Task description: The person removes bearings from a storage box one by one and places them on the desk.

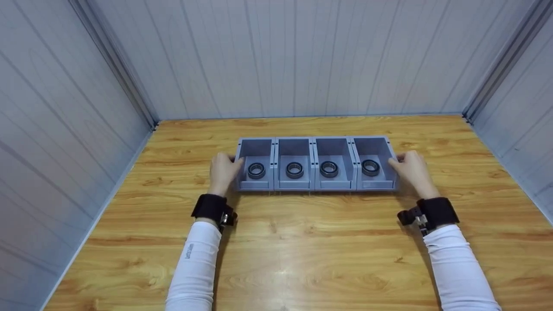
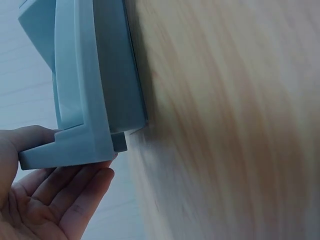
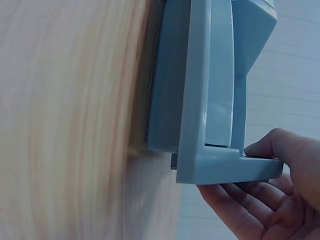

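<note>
A row of several joined grey storage bins point(image 1: 294, 185) spans the space between both hands in the head view. One ball bearing lies in each bin, including the leftmost bearing point(image 1: 256, 170) and the rightmost bearing point(image 1: 370, 167). My left hand point(image 1: 224, 172) grips the outer side wall of the left end bin point(image 2: 92, 145), thumb inside the rim and fingers beneath outside. At the opposite end, my right hand point(image 1: 412, 170) pinches the right end bin's side wall point(image 3: 225, 167) likewise. Whether the bins' undersides touch the tabletop is unclear.
The bins are above a wood-grain tabletop point(image 1: 281, 250). Pale panel walls stand behind it point(image 1: 276, 60) and at the left point(image 1: 52, 142) and right. Black straps with small cameras are on both wrists, above white sleeves.
</note>
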`<state>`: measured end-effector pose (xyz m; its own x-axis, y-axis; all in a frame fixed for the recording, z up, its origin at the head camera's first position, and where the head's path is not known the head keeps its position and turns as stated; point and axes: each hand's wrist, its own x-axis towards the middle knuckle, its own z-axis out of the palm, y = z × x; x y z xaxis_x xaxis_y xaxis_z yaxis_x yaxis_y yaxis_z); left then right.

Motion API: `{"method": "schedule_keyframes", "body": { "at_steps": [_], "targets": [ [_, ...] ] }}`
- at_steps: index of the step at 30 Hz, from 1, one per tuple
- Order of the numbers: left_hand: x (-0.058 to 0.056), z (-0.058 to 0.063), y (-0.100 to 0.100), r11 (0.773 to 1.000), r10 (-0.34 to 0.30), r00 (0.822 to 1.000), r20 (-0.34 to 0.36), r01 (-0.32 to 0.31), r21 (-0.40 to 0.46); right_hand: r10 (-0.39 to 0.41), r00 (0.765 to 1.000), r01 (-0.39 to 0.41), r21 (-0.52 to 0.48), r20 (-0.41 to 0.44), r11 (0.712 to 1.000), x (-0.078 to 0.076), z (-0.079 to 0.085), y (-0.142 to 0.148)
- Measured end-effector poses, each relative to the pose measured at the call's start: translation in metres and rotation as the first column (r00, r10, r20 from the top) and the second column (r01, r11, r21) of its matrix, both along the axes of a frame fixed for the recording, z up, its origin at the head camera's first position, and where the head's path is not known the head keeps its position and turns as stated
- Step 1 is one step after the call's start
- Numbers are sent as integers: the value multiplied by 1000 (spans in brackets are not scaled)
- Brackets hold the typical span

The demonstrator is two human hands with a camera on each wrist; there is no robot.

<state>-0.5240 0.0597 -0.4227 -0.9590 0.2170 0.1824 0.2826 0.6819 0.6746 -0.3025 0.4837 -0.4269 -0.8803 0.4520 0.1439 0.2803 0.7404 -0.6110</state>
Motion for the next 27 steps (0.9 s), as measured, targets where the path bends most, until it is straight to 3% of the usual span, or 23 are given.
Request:
{"method": "schedule_keyframes", "body": {
  "at_steps": [7, 16, 27],
  "targets": [
    [2, -1, -1, 1000, 0, 999, 34, 0, 5, 11, 999, -9, -41, 35, 999, -1, -1, 1],
    [5, -3, 0, 1000, 0, 1000, 0, 0, 29, 14, 999, -12, -39, 46, 999, -1, 0, 3],
    [8, -1, -2, 999, -6, 999, 40, 5, 33, 71, 992, -66, -50, 106, 997, 1, 6, 6]
  ]
}}
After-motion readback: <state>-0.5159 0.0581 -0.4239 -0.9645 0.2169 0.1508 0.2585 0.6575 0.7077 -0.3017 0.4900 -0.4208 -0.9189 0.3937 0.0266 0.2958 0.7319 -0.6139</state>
